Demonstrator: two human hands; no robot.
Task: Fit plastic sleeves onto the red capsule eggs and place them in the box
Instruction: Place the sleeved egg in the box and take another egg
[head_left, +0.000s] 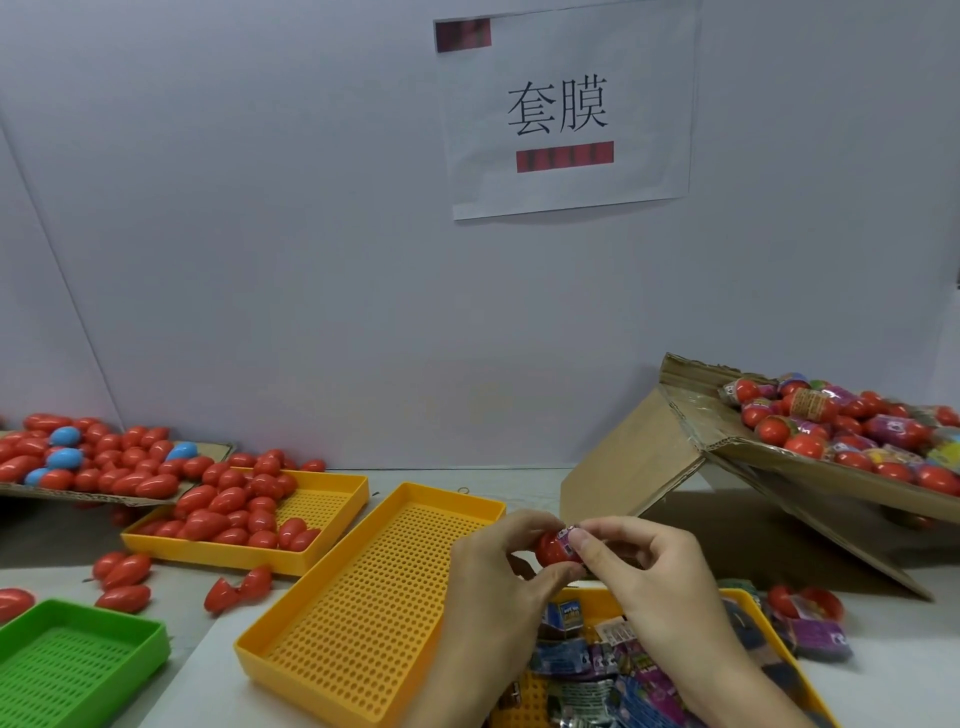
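Two bare hands meet above the tabletop (883, 670). The left hand (498, 566) grips a glossy red plastic capsule egg (551, 550); the right hand (641, 564) pinches a printed purple plastic sleeve (567, 537) onto the egg's right end. Beyond the right hand, a tilted brown cardboard box (670, 447) holds sleeved eggs.

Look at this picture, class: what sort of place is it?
Probably a small toy-packing bench: a wall sign, trays of red eggs, and a box of sleeved ones.
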